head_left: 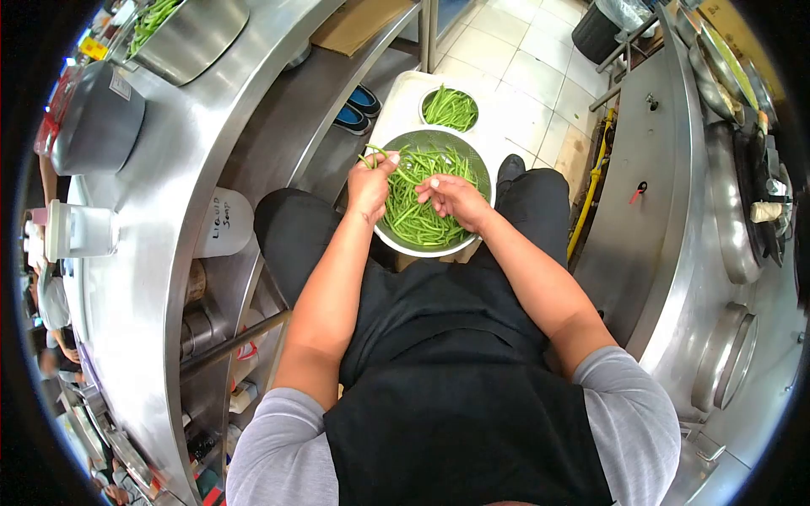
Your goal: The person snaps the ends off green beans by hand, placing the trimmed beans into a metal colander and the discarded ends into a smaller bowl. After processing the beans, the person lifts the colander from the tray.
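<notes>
A large metal bowl (484, 169) full of green beans (422, 221) stands between my knees. Over its left side my left hand (371, 185) is closed on a few green beans, their ends poking out past the fingertips. My right hand (456, 201) hovers over the right part of the bowl, fingers curled and pressed together; what they hold, if anything, is too small to name. Just beyond the large bowl, a smaller bowl (476, 108) of green beans rests on a pale surface (405, 101).
At left, a steel counter (169, 253) carries a large pot (198, 38), a grey container (97, 118) and a clear tub (89, 230). A liquid soap jug (226, 221) sits beneath. On the right are a steel unit (629, 219) and pans (726, 202). People are visible at far left.
</notes>
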Available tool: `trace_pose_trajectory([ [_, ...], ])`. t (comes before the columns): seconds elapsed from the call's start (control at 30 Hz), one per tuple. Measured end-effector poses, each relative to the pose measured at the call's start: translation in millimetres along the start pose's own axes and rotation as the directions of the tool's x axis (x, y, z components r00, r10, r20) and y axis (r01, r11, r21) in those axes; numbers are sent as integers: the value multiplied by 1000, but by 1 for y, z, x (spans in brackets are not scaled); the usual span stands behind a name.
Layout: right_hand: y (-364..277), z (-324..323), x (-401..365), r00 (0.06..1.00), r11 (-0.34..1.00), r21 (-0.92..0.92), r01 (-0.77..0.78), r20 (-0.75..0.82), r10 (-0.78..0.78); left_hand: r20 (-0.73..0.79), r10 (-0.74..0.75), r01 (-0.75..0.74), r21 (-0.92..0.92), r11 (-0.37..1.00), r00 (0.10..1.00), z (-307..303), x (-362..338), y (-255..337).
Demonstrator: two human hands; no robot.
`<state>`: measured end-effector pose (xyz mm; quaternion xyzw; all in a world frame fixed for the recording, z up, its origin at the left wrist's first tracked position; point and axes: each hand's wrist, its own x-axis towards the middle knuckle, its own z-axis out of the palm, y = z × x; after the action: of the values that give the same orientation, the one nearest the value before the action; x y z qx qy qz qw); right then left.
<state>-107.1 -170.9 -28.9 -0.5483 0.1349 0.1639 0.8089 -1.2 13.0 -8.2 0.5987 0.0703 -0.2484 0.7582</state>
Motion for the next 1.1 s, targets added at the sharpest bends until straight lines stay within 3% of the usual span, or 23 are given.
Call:
trace_pose_trajectory([
  [0.1,1,4,1,1000,999,-17,29,-6,-29,-26,100,-98,68,993,995,-3,3,-6],
  [0.17,1,7,2,987,954,-275,122,-65,-145,15,184,-178,334,926,983,1,-5,-1],
  [0.2,6,5,4,987,954,-275,122,-66,-145,36,212,-208,406,890,977,5,-11,4],
  [0.3,15,-2,13,982,898,-419,137,-59,-177,97,302,-312,461,831,948,13,-22,15],
  [0.33,13,-1,13,980,989,-118,87,-169,-106,149,322,-355,388,850,935,17,-27,20],
  [0.37,11,0,13,968,979,198,55,-252,-4,148,319,-352,388,852,936,17,-30,22],
  [0.4,11,-4,18,946,928,362,88,-321,36,348,383,-508,423,750,856,18,-33,23],
  [0.43,12,-11,22,945,928,363,85,-324,40,536,410,-654,416,631,738,18,-36,23],
  [0.5,18,-32,29,912,876,473,91,-393,117,545,399,-639,371,673,737,22,-43,20],
  [0.57,26,-47,35,893,925,378,47,-430,130,468,402,-594,403,696,787,24,-43,20],
  [0.6,28,-42,35,799,955,-256,152,-537,-271,352,266,-390,354,850,898,23,-39,17],
  [0.63,25,-35,31,674,597,-791,133,-370,-640,272,360,-418,197,887,892,22,-28,8],
  [0.67,18,-31,24,701,428,-898,104,-239,-672,207,292,-327,156,932,934,12,-16,4],
  [0.7,20,-26,20,700,422,-900,106,-234,-675,144,221,-237,106,966,965,0,-4,1],
  [0.73,23,-18,16,794,276,-961,8,-162,-587,113,113,-101,-99,990,987,-6,3,0],
  [0.77,25,-10,11,871,108,-991,-74,-117,-477,121,122,-110,-104,988,985,-12,8,-3],
  [0.83,17,1,7,953,-163,-981,-104,-52,-299,23,-73,76,-262,962,997,-14,9,0],
  [0.9,23,0,8,930,-190,-977,-96,-20,-367,-13,-27,23,-241,970,1000,-12,12,-9],
  [0.97,29,-5,12,912,-178,-977,-118,-36,-409,30,-97,100,-144,985,995,-13,12,-16],
  [1.03,16,2,4,898,-122,-987,-108,-45,-437,64,-122,110,166,980,990,-15,15,-29],
  [1.1,16,3,4,841,-34,-999,5,23,-540,115,76,-123,486,865,990,-1,8,-35],
])
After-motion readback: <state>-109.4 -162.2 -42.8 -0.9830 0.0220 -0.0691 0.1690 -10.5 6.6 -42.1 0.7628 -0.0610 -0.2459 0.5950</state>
